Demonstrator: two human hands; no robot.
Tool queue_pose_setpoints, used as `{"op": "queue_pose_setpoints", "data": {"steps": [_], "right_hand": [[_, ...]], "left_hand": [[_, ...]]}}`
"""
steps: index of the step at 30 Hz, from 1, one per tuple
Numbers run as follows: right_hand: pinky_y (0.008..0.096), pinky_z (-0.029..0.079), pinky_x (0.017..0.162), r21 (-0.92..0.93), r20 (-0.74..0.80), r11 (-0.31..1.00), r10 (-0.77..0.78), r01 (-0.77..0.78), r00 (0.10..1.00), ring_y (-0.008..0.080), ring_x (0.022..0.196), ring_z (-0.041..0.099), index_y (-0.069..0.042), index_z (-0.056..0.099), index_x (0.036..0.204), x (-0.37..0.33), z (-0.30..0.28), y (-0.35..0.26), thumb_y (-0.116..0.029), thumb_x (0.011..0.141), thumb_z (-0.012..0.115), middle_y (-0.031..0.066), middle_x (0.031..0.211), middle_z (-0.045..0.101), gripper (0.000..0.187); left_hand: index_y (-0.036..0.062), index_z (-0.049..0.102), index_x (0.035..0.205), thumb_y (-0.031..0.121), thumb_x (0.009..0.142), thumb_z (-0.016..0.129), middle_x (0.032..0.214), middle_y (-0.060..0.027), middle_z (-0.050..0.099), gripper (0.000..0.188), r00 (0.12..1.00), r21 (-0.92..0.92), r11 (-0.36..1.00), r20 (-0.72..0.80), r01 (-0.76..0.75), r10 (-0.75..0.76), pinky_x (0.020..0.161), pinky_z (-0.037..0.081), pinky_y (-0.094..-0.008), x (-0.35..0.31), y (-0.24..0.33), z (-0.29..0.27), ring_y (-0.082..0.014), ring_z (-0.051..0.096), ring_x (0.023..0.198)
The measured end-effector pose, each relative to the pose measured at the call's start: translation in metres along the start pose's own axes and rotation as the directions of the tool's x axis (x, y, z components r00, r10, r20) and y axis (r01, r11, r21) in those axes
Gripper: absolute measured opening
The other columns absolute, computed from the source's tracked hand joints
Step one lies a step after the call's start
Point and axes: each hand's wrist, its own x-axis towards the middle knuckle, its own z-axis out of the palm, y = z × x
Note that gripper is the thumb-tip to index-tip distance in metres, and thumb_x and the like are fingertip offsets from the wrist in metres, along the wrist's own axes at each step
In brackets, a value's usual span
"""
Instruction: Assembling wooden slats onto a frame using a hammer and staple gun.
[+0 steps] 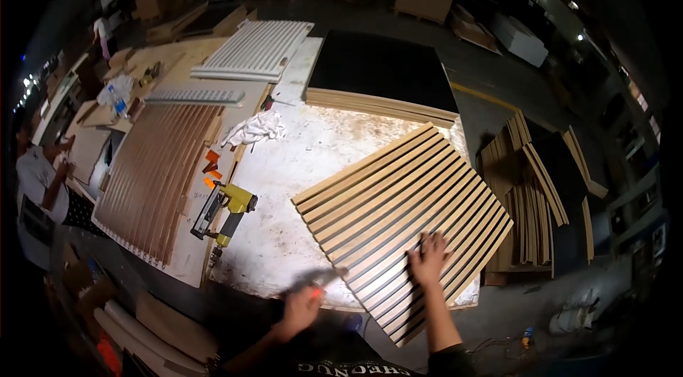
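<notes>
Lying askew on the white worktable [270, 171] is a wooden slat panel [398, 224], its light slats divided by dark grooves. My right hand [428, 259] rests flat on the slats near the panel's lower right, fingers spread. Closed around a small orange-handled tool [317, 293], my left hand [299, 311] is just off the panel's lower left edge. The tool's greyish end points toward that edge; motion blur hides its exact kind. Left of the panel lies a yellow-and-black nail gun [226, 210].
Black-topped boards [384, 75] are stacked at the table's far side. A white cloth [256, 128], orange pieces [212, 163] and a brown ribbed panel [160, 178] lie to the left. More slat panels [530, 213] stand at right. Another person [43, 178] works at far left.
</notes>
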Motion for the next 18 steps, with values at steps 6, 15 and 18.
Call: {"op": "queue_pose_setpoints", "data": {"steps": [6,15,18], "right_hand": [[0.0672,0.01,0.099,0.084,0.097,0.959,-0.278,0.27,0.956,0.0414,0.131,0.02,-0.017,0.041,0.132,-0.012,0.074,-0.178,-0.052,0.074,0.059,0.0196,0.141,0.027,0.07],[0.0635,0.011,0.101,-0.204,0.109,0.949,-0.223,0.242,0.969,0.0446,0.132,0.015,-0.015,0.032,0.137,0.045,0.131,-0.277,-0.054,0.08,0.049,0.0226,0.144,0.019,0.071],[0.0611,0.015,0.101,-0.253,0.151,0.933,-0.225,0.258,0.963,0.0462,0.13,0.017,-0.014,0.03,0.138,0.044,0.129,-0.28,-0.051,0.084,0.045,0.0247,0.142,0.02,0.067]], "left_hand": [[0.0046,0.054,0.093,0.02,0.085,0.056,0.067,-0.0126,0.059,0.017,0.961,-0.161,0.962,-0.135,0.22,-0.242,0.053,0.045,-0.036,0.061,-0.068,-0.094,-0.028,0.059,0.057],[0.0061,0.052,0.096,0.027,0.085,0.057,0.072,-0.0165,0.058,0.024,0.954,-0.088,0.953,0.104,0.29,-0.281,0.059,0.044,-0.0425,0.097,-0.089,-0.16,-0.0366,0.058,0.068],[0.0067,0.051,0.094,0.028,0.086,0.055,0.07,-0.0158,0.059,0.024,0.954,-0.155,0.954,0.196,0.259,-0.227,0.054,0.044,-0.0421,0.106,-0.093,-0.162,-0.0363,0.058,0.064]]}}
